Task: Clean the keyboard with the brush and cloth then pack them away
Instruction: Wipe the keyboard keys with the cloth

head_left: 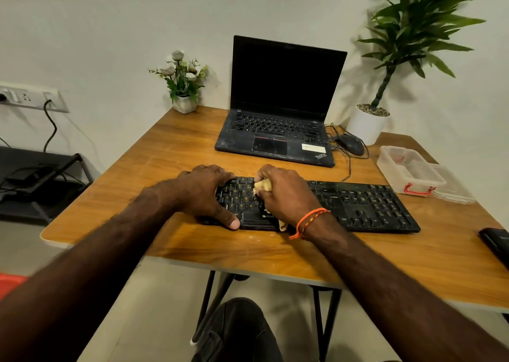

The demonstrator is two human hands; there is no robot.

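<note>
wiping across the left half of a black keyboard [358, 204], the right hand [286, 196] holds a bunched pale yellow cloth [263, 185], its fingers curled round it and pressing it onto the keys; a corner of the cloth pokes out under the wrist at the keyboard's near edge. an orange thread band circles that wrist. the left hand [206, 190] grips the keyboard's left end, fingers bent over the far edge and thumb on the near edge. the keyboard lies across the middle of a wooden worktop [170, 146]. behind it stands an open black laptop [278, 108] with a dark screen, and a wired mouse [351, 144] sits just beside it on the right. a clear plastic box [407, 168] with a red latch rests near the keyboard's right end, its lid beside it. a small pot of white flowers [183, 83] and a tall green plant [407, 44] in a white pot stand at the back.
</note>
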